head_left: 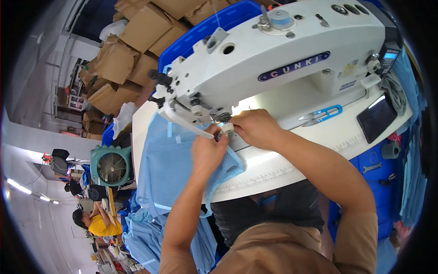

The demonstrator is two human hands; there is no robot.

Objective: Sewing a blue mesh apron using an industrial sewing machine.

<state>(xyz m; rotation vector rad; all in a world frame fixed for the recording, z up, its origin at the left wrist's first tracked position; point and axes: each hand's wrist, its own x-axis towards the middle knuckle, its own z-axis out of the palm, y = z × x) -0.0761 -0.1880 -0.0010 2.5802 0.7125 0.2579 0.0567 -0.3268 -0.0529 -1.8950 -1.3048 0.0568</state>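
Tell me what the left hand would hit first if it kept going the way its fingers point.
Probably the sewing machine's needle area: the left hand points up over the blue mesh fabric toward it, though depth is unclear.

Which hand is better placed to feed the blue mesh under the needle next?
Probably the left hand: it rests on the blue mesh fabric beside the needle area. The right hand is at the presser foot of the sewing machine.

A single view comes from a fisheye camera worn on the person's head, looking steeply down and forward at the sewing machine (278, 55), which fills the upper middle at close range (straight edges bow toward the dark rim). Below the machine lies the table (283, 164); the forearms enter from the lower edge. Left of the machine, the workshop recedes.
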